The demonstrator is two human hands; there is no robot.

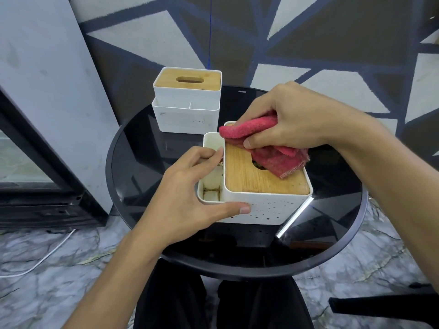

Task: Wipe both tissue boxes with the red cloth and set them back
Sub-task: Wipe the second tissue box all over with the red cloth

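- The right hand (292,122) is gripping the bunched red cloth (268,153) and pressing it onto the far end of the wooden lid (251,179) of the near tissue box (266,207), which is standing on the round black table (332,233)
- The left hand (190,193) is clasping the box's left end, thumb lying along the front wall, fingers hooking over the rim of the side compartments (211,186)
- The cloth is looking soft and limp, draping over the lid's slot
- The box is looking like stiff, light plastic, probably sliding easily on the glossy top, so bracing it by rim and wall is seeming wise; the lid may be sitting loose
- The side compartments are showing brown stains; whether tissues are lying inside is hidden
- The far tissue box (187,103) is standing well apart at the table's back, lid on, nothing showing above its front compartments
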